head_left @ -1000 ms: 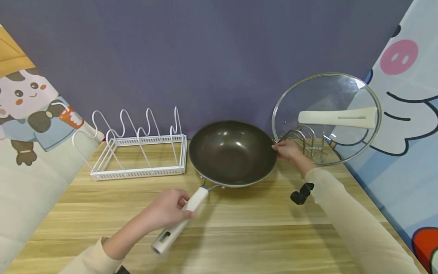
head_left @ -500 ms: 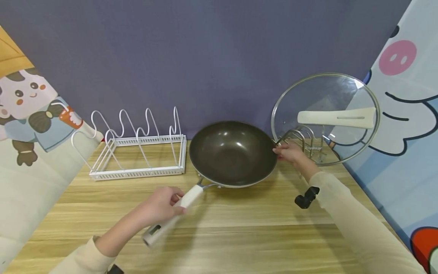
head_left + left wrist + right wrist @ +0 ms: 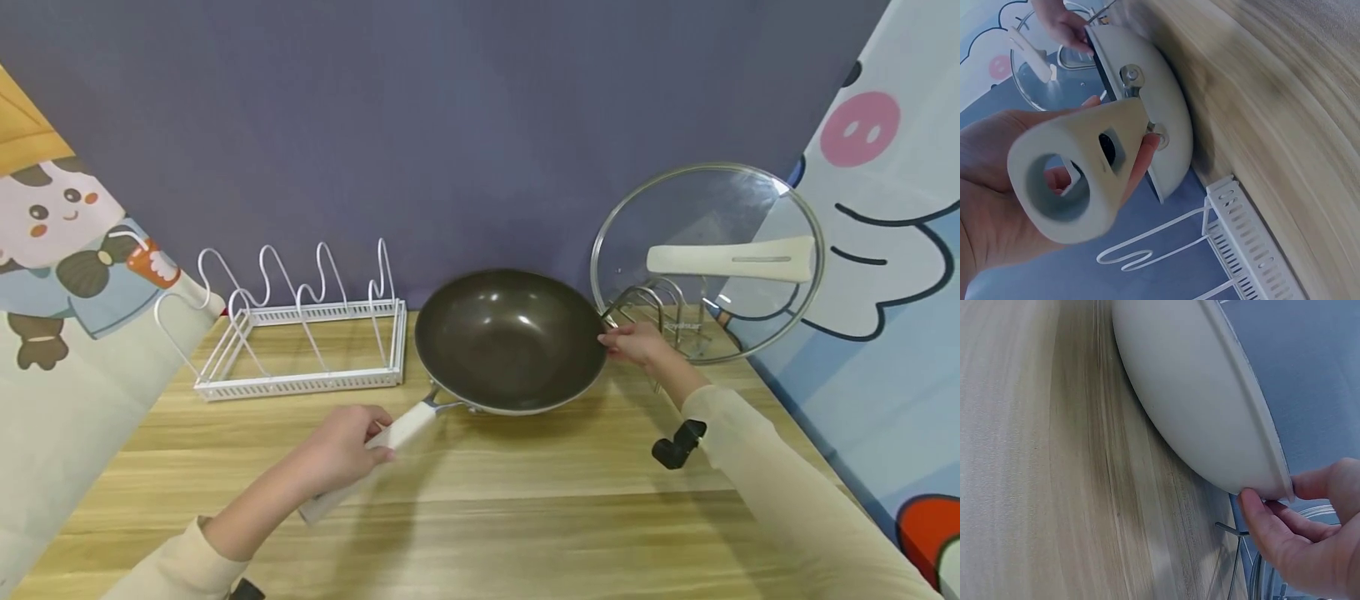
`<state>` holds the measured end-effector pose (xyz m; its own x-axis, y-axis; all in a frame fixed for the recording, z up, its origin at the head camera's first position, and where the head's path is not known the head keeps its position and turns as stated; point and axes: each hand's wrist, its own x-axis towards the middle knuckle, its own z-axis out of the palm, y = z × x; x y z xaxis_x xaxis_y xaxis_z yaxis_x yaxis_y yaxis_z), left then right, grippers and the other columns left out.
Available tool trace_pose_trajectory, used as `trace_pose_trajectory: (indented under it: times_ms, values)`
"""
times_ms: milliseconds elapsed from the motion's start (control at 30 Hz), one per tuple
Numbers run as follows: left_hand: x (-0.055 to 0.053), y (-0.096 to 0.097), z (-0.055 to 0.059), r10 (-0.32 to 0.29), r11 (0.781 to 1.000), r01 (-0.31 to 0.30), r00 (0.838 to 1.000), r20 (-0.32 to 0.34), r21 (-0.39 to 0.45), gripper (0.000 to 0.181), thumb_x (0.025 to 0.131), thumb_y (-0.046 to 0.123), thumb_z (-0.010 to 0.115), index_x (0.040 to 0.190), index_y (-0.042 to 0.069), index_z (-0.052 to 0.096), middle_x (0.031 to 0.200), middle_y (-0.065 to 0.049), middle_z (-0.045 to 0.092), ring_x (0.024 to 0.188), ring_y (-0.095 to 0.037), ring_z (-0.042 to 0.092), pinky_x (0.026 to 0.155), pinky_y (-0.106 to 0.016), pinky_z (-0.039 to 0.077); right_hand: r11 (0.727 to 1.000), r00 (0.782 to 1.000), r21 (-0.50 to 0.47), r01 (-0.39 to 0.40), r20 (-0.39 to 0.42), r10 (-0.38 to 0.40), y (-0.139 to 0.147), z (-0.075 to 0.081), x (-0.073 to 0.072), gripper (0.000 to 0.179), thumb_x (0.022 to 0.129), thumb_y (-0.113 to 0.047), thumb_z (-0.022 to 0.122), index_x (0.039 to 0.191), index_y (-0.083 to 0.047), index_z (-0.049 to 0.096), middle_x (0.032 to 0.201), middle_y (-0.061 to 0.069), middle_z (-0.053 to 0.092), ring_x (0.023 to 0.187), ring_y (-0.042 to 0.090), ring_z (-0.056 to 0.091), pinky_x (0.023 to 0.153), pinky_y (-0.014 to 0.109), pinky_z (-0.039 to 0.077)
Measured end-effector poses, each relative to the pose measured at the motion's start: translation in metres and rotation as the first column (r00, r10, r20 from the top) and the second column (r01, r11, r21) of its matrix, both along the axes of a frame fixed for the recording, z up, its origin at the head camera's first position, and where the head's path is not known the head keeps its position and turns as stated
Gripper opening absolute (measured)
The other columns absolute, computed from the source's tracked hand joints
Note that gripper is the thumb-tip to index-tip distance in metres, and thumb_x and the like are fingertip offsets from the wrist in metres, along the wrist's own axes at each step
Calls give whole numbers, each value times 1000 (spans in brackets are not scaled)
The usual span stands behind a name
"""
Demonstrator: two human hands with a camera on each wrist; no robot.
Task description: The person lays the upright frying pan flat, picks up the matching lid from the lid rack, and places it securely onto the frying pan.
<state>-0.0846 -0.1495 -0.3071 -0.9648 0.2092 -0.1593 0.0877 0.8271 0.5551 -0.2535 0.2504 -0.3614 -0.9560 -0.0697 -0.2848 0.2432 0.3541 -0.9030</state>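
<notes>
A wok (image 3: 510,342) with a dark inside and a cream outer wall sits mid-table in the head view. Its long white handle (image 3: 405,425) points toward the front left. My left hand (image 3: 341,450) holds that handle between thumb and fingers; the left wrist view looks along the handle's hollow end (image 3: 1066,187) to the wok's riveted bracket. At the wok's right rim, my right hand (image 3: 637,342) pinches the edge, thumb on the rim and fingers (image 3: 1266,525) under the outer wall.
Left of the wok stands a white wire rack (image 3: 300,383) with several upright loops. A glass lid (image 3: 705,200) with a cream handle stands upright in a metal wire holder (image 3: 667,312) at right. A dark backdrop (image 3: 480,125) rises behind the wooden table (image 3: 525,517).
The wok's handle has swung to the left, and my left hand has moved left with it. My right hand stays at the right rim while the bowl keeps nearly the same spot.
</notes>
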Motion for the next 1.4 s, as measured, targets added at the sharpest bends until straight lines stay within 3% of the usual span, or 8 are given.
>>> trace_pose_trajectory:
  times_ms: [200, 433, 567, 700, 800, 1067, 1400]
  values:
    - [-1, -2, -1, -11, 1000, 11, 999, -44, -11, 29, 78, 3, 74, 104, -5, 65, 87, -12, 71, 74, -16, 65, 66, -31, 56, 997, 1000, -81, -11, 22, 13, 1, 0, 3, 56, 96, -4, 49, 137, 24, 24, 76, -8, 58, 66, -4, 61, 80, 18, 58]
    - [-2, -3, 0, -20, 999, 18, 998, -60, -43, 25, 78, 5, 74, 100, -3, 66, 85, -12, 72, 73, -16, 64, 64, -30, 56, 996, 997, -76, -38, 62, 43, 3, 2, 3, 59, 97, -5, 47, 141, 22, 18, 86, -3, 58, 69, -3, 60, 86, 20, 57]
    - [-3, -2, -1, -20, 998, 16, 997, -70, -58, 26, 78, 6, 74, 100, -3, 65, 82, -10, 71, 70, -15, 63, 62, -29, 55, 995, 996, -84, -52, 74, 58, 2, 1, -2, 55, 97, -5, 45, 139, 22, 23, 81, -8, 58, 70, -3, 59, 86, 21, 56]
    - [-3, 0, -4, -25, 996, 16, 994, -105, -83, 27, 77, 8, 76, 99, -3, 65, 82, -11, 70, 70, -16, 62, 63, -31, 54, 991, 994, -132, -29, 99, 42, 2, 1, -8, 30, 98, -8, 45, 119, 13, 48, 72, -11, 60, 68, -2, 61, 80, 20, 56]
    - [-2, 2, -6, -23, 995, 10, 991, -134, -96, 29, 76, 8, 76, 100, -5, 65, 84, -13, 71, 72, -17, 63, 64, -32, 55, 986, 994, -166, 7, 110, 12, 3, 0, -13, 10, 98, -10, 46, 98, -2, 53, 67, -12, 62, 66, 0, 61, 74, 18, 56]
    - [-2, 2, -8, -35, 995, 16, 981, -189, -99, 23, 75, 6, 77, 94, -3, 66, 79, -11, 70, 68, -16, 62, 60, -31, 55, 990, 995, -132, 57, 91, -45, 5, -2, -18, 11, 96, -13, 51, 86, -12, 55, 62, -15, 60, 62, -2, 57, 65, 13, 50]
    - [-2, -1, -9, -52, 994, 30, 978, -201, -109, 23, 75, 6, 77, 93, -3, 67, 79, -12, 71, 68, -17, 64, 60, -31, 57, 989, 996, -137, 62, 70, -53, 1, -2, -16, 14, 96, -7, 48, 85, -8, 56, 61, -13, 59, 60, -1, 58, 63, 14, 53]
